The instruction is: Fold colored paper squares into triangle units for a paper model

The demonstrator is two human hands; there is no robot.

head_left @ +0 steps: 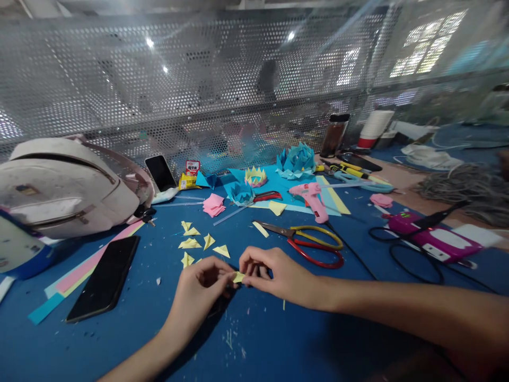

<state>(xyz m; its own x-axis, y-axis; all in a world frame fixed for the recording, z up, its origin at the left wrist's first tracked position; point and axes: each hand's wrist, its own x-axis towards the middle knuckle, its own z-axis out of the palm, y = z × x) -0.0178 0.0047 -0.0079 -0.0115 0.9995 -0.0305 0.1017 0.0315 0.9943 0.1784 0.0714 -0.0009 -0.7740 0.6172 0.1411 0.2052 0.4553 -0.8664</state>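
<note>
Between my two hands is a small piece of yellow paper (pixel 238 277), pinched from both sides just above the blue table. My left hand (pixel 204 278) grips its left end with thumb and fingertips. From the other side, my right hand (pixel 274 273) pinches the right end. Several folded yellow paper pieces (pixel 190 243) lie beyond my left hand. Scissors (pixel 314 241) with one yellow and one red handle rest slightly open beyond my right hand, beside a narrow yellow paper strip (pixel 261 229).
A pink glue gun (pixel 312 199) lies behind the scissors, near blue paper flowers (pixel 296 161) and a pink paper stack (pixel 213 205). At left are a black phone (pixel 105 278) and a pale backpack (pixel 67 185). A purple power strip (pixel 433 239) with cables sits right. Perforated metal (pixel 191 79) borders the back.
</note>
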